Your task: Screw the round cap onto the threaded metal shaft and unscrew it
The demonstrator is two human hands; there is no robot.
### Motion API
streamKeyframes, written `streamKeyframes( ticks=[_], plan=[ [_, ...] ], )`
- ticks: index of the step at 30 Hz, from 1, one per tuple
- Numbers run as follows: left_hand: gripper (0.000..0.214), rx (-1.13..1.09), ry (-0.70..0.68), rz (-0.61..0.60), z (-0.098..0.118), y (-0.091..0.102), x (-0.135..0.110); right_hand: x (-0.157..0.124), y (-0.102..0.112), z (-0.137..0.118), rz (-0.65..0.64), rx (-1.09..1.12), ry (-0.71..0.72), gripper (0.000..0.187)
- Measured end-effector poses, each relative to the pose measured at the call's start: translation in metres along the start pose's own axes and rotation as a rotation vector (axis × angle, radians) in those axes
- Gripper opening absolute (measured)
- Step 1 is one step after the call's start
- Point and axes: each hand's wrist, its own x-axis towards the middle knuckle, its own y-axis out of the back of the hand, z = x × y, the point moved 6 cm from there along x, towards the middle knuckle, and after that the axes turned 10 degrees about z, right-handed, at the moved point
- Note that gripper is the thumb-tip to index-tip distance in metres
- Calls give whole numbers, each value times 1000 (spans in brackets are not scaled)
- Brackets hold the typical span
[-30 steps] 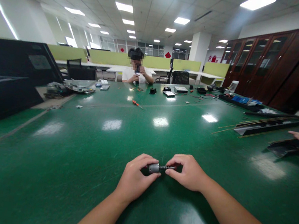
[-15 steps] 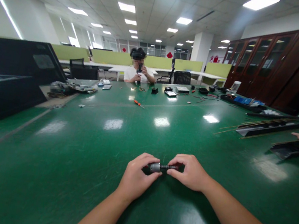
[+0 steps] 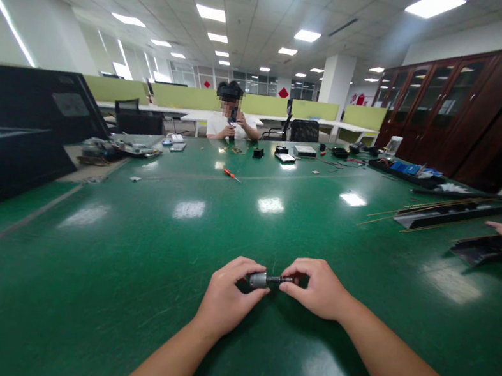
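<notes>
Green tabletop [image 3: 118, 281], glossy. Over its near part, my left hand [image 3: 228, 294] grips a grey cylinder [image 3: 258, 279]; my right hand [image 3: 317, 288] pinches the outer end of its dark shaft [image 3: 274, 280]. Orange screwdriver [image 3: 230, 174] lies well beyond.

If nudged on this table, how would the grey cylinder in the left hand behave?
The grey cylinder looks metallic, so probably stiff. Being round, it could roll on the glossy table. The thin dark shaft toward the right hand, if attached, might make it veer.

Ceiling lights [image 3: 211, 13] cast glare on the tabletop [image 3: 120, 269].
</notes>
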Motion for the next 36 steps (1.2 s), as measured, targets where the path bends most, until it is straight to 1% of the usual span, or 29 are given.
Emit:
streamKeyframes(
  ticks=[19,30,36],
  plan=[
    [25,12,-8,9,2,2,2,1,4,0,13,-6,-4,9],
    [27,19,36,11,-1,2,2,0,5,3,23,-5,-7,10],
    [27,18,30,10,-1,2,2,0,6,2,18,-2,-5,8]
  ],
)
